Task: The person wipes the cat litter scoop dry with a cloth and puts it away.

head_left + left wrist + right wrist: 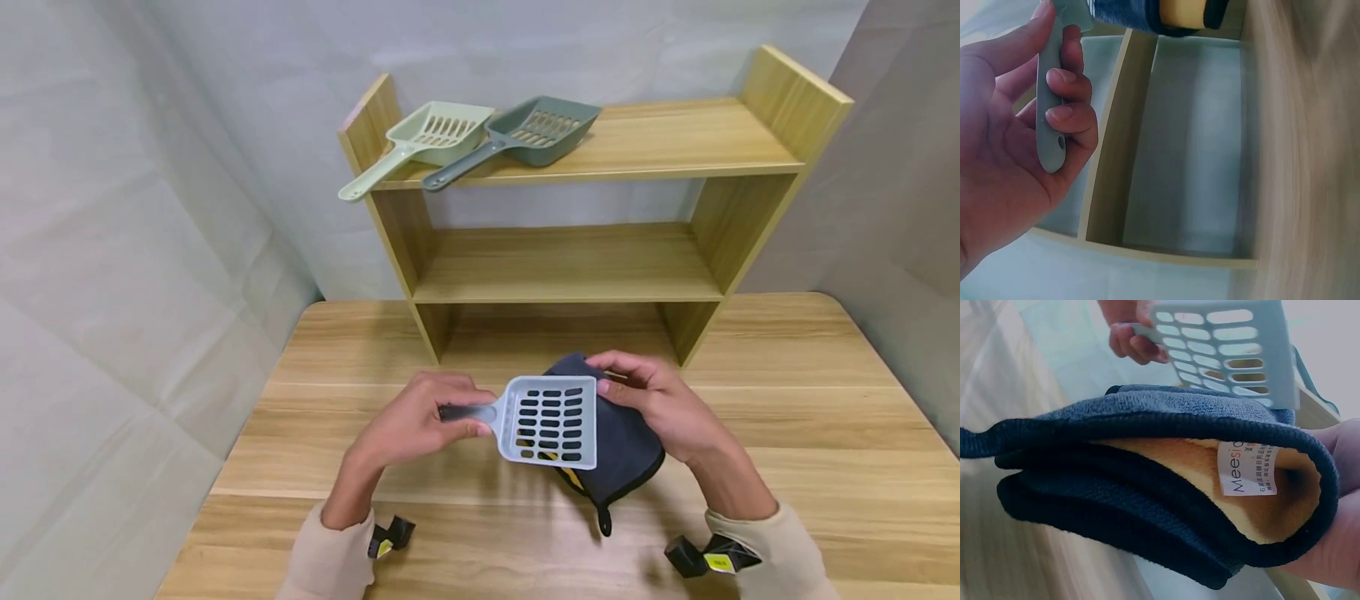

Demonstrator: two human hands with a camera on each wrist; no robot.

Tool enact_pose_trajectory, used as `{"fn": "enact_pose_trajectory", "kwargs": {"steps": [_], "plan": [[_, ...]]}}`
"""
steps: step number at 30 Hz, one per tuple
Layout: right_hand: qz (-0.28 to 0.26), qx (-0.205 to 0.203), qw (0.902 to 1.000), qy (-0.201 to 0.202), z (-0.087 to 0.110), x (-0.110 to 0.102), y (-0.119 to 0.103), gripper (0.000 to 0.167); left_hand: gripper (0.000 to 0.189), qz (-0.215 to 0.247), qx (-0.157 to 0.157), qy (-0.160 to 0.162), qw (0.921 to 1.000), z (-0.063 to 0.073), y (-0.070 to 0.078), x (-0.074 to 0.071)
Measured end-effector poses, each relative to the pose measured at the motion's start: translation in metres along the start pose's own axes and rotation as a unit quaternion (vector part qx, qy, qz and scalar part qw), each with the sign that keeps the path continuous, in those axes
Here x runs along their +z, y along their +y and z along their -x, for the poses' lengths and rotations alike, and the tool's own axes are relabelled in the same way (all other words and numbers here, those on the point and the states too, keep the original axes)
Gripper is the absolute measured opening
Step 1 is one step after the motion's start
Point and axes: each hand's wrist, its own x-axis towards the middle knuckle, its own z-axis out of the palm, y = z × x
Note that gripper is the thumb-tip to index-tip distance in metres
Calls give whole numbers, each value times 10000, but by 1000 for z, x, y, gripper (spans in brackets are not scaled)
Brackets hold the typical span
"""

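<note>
My left hand (416, 425) grips the handle of a pale blue-grey slotted litter scoop (508, 423), fingers curled round it as the left wrist view shows. The scoop's head points right, over the front of a folded navy cleaning cloth (630, 442). My right hand (663, 407) holds that cloth by its far right side, thumb tip close to the scoop's corner. In the right wrist view the cloth's yellow inner side, black edging and a white label (1244, 469) show. A black loop hangs from its near corner.
A wooden shelf unit (570, 287) stands at the back of the wooden table (337, 350). On its top board lie a pale green scoop (375, 173) and a dark grey-green scoop (465, 164), handles jutting past the front edge. Pale sheeting (187, 208) hangs around the table.
</note>
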Motion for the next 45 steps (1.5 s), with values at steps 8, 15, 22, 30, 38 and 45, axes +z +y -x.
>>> {"fn": "enact_pose_trajectory", "kwargs": {"steps": [8,15,22,30,38,45], "plan": [[267,56,9996,-82,-3,9,7,42,32,152,225,-170,9995,-4,1,9],[253,177,9995,-20,-2,7,5,41,32,87,148,-86,9998,-2,1,6],[124,25,9999,58,1,-4,-3,30,32,8,-170,70,9998,0,0,-2],[-519,-99,9984,-216,4,-11,-8,31,36,-276,-541,310,9977,3,-1,-10],[-690,-156,9966,-417,5,-10,-10,30,32,-658,-882,770,9909,4,-4,-11],[-701,-245,9959,-510,5,-9,-8,29,35,-814,-1010,1000,9865,4,-4,-10]]}}
